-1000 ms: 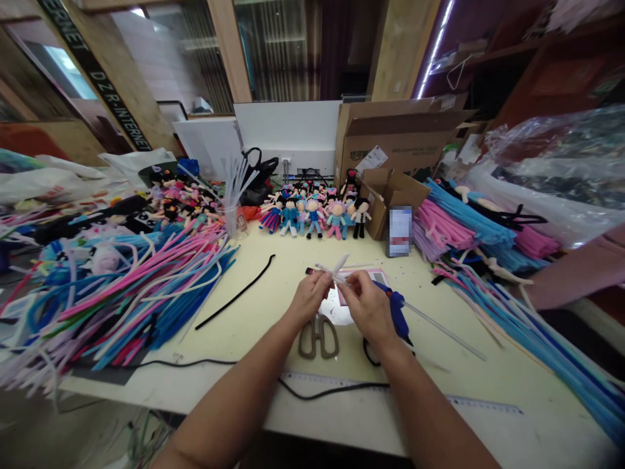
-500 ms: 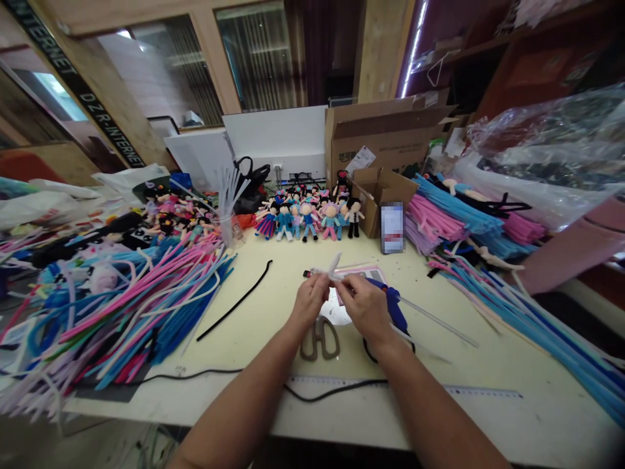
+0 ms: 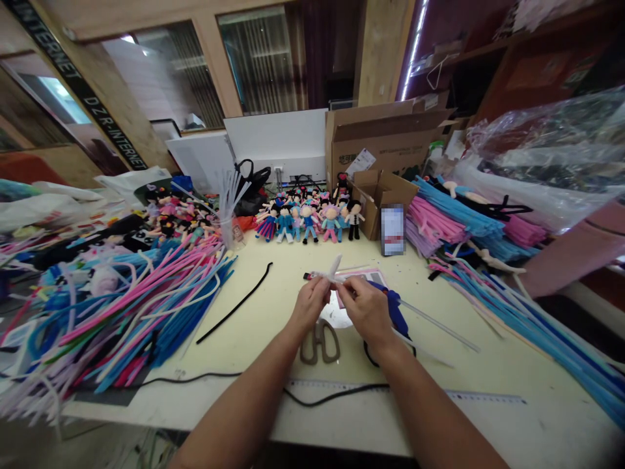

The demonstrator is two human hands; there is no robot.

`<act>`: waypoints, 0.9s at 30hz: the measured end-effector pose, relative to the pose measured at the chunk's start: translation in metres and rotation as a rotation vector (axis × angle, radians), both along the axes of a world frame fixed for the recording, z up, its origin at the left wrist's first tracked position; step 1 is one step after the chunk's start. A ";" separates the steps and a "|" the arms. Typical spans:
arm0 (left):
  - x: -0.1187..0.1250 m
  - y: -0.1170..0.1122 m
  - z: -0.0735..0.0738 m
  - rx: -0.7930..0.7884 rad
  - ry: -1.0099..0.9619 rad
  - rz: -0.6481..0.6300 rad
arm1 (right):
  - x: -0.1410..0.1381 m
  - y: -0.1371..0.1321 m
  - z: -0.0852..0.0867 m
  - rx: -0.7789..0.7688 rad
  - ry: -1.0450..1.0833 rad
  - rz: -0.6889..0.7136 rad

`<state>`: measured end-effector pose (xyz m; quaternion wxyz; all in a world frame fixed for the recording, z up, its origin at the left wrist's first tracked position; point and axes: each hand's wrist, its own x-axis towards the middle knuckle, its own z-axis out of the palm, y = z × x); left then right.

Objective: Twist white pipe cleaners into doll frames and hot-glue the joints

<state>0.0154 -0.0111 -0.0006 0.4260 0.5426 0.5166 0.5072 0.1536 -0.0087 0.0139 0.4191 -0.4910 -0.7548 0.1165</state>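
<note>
left hand (image 3: 309, 303): my fingers are pinched shut on the left part of the white chenille bundle (image 3: 333, 270), and I hold it a little above the table (image 3: 273, 326).
right hand (image 3: 365, 309): closed on the same bundle from the other side, gripping it with thumb and forefinger. My two hands almost touch.
white chenille bundle: it sits between my fingertips, over the middle of the pale yellow table. Short fuzzy ends stick out past my fingers, and one points up and away from me.
scissors (image 3: 319, 341): flat on the table just below my hands, handles nearer me.
blue glue gun (image 3: 393, 310): lying just beside my right hand and partly hidden behind it.
pink sheet (image 3: 364, 272): on the table just beyond my hands.
black chenille stem (image 3: 237, 301): loose on the table to my left, well apart from the bundle.
ruler (image 3: 469, 395): along the near edge of the table, with a black cable (image 3: 317, 395) lying across its left part under my forearms.
left heap (image 3: 122, 293): pink, blue and white stems piled over the left side of the table.
right heap (image 3: 512, 306): blue and pink stems fanned along the right side.
dolls (image 3: 307, 220): a row of small figures standing at the far side of the table.
small cardboard box (image 3: 385, 193): open, just right of the dolls, with a phone (image 3: 393, 229) upright in front of it.
clear cup (image 3: 229, 225): holds pale sticks, between the left heap and the dolls.
</note>
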 end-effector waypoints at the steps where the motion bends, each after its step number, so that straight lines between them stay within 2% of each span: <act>1: 0.000 0.000 0.000 -0.004 -0.007 0.001 | 0.000 0.000 0.000 0.001 -0.001 0.001; 9: 0.002 -0.001 -0.001 -0.007 -0.027 0.018 | 0.000 0.001 -0.001 -0.011 0.011 -0.011; 15: 0.005 0.000 -0.005 0.015 -0.087 0.086 | 0.000 0.002 -0.001 -0.011 0.010 -0.016; 21: 0.006 -0.003 -0.003 0.041 -0.121 0.021 | 0.000 0.001 0.001 -0.005 0.014 -0.022; 27: 0.007 -0.002 -0.002 0.040 -0.111 0.031 | 0.000 -0.001 0.004 -0.027 0.020 -0.024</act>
